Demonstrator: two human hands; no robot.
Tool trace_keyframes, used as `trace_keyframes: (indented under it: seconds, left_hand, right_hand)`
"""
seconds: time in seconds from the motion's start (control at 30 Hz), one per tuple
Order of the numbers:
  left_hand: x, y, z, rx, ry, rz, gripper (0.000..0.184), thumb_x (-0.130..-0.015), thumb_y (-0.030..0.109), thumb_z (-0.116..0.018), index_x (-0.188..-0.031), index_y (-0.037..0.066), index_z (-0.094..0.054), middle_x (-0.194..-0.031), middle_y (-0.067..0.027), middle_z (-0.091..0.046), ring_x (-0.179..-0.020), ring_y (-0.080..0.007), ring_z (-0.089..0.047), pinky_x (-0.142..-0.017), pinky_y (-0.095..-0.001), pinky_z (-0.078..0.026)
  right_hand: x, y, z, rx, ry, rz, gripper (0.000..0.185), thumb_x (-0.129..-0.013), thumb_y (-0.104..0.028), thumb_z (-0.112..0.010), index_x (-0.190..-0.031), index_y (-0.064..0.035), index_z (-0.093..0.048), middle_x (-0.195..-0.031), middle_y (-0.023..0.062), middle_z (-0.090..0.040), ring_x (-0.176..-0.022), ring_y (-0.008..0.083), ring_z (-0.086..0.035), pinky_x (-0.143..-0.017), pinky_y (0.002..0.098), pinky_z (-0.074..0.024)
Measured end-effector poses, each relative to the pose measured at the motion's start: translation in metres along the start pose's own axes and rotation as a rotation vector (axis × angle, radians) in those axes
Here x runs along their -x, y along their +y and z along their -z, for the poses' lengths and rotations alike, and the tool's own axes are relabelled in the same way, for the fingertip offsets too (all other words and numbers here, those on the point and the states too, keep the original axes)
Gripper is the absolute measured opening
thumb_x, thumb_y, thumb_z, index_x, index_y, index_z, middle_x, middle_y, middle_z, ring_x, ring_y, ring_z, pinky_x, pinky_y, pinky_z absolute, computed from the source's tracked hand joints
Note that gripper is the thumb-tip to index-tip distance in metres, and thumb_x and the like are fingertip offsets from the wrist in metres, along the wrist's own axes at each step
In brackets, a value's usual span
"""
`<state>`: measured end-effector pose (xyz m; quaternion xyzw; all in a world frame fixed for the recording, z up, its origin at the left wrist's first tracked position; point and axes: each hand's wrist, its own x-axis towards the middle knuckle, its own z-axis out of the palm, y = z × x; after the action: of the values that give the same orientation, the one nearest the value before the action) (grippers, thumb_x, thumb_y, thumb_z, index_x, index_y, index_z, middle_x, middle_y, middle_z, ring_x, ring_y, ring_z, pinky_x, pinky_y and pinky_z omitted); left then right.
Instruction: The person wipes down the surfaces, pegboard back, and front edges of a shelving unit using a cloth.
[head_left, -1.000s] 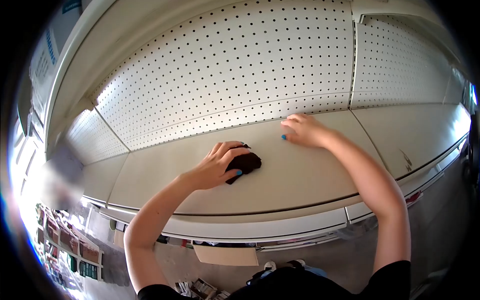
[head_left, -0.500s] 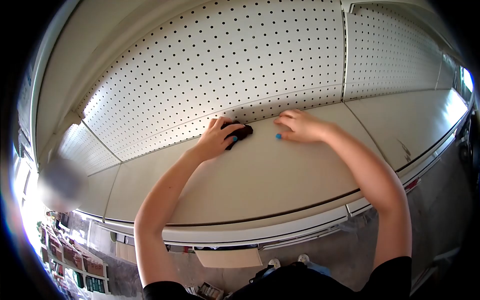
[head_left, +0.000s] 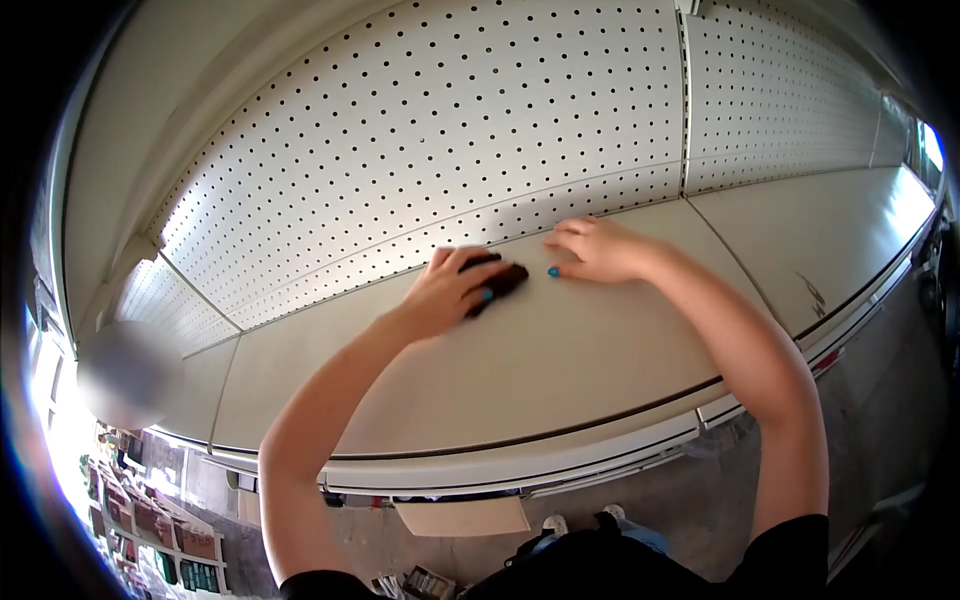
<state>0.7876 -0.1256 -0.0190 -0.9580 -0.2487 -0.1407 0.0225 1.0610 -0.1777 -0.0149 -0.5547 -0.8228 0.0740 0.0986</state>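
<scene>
Your left hand [head_left: 440, 296] has the dark cloth [head_left: 509, 281] gripped between thumb and fingers, on the shelf [head_left: 560, 350] near the pegboard [head_left: 440, 120]; blur and your fingers hide its outline. Right hand [head_left: 598, 251]: thumb apart from loosely curled fingers, can't tell if fingertips touch the shelf.

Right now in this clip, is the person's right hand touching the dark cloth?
Apart. The head view shows a narrow strip of bare shelf between the dark cloth and the thumb of the right hand.
</scene>
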Motion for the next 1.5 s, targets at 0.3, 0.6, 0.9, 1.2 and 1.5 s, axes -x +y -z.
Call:
trace_keyframes:
  seconds: [0.3,0.6,0.9,1.2,1.5]
  left_hand:
    - [-0.028,-0.014,-0.005,0.053,-0.031,0.053,0.049,-0.085,0.006,-0.058,-0.130,0.025,-0.053,-0.129,-0.0020,-0.045,-0.111,-0.0296,-0.036,-0.101,-0.0389,-0.037]
    - [0.021,0.050,0.020,0.164,-0.126,-0.142,0.062,-0.073,0.008,-0.066,-0.130,0.028,-0.053,-0.132,-0.0022,-0.042,-0.112,-0.0309,-0.036,-0.103,-0.0451,-0.034]
    - [-0.047,-0.001,-0.010,0.098,-0.032,0.056,0.048,-0.086,0.009,-0.059,-0.131,0.023,-0.051,-0.130,-0.0021,-0.045,-0.117,-0.0281,-0.036,-0.103,-0.0393,-0.035]
    - [-0.042,0.014,-0.012,0.066,-0.053,0.065,0.047,-0.083,0.021,-0.061,-0.128,0.031,-0.054,-0.128,0.0005,-0.049,-0.113,-0.0294,-0.039,-0.100,-0.0394,-0.038]
    - [-0.005,0.068,0.009,0.177,-0.096,-0.127,0.056,-0.077,0.007,-0.063,-0.128,0.029,-0.055,-0.133,-0.0002,-0.043,-0.112,-0.0294,-0.038,-0.102,-0.0406,-0.037]
  right_hand:
    - [0.002,0.023,0.010,-0.177,-0.019,0.012,0.038,-0.094,-0.022,-0.049,-0.130,-0.0098,-0.050,-0.139,0.0055,-0.043,-0.125,0.0233,-0.044,-0.103,0.0340,-0.0383]
    - [0.002,0.020,0.008,-0.070,-0.025,-0.015,0.038,-0.093,-0.025,-0.048,-0.129,-0.0134,-0.051,-0.138,0.0050,-0.044,-0.126,0.0242,-0.043,-0.102,0.0383,-0.0399]
    - [-0.001,0.027,0.004,-0.048,0.001,0.020,0.039,-0.094,-0.029,-0.047,-0.129,-0.0131,-0.050,-0.136,0.0061,-0.045,-0.125,0.0237,-0.043,-0.101,0.0375,-0.0407]
    - [0.015,0.038,0.025,-0.026,-0.028,-0.063,0.039,-0.092,-0.028,-0.054,-0.127,-0.0138,-0.052,-0.132,0.0053,-0.048,-0.119,0.0242,-0.049,-0.099,0.0356,-0.0423]
    - [0.010,0.032,0.026,0.017,-0.050,-0.106,0.036,-0.091,-0.027,-0.056,-0.124,-0.0109,-0.054,-0.129,0.0062,-0.051,-0.117,0.0244,-0.051,-0.097,0.0366,-0.0435]
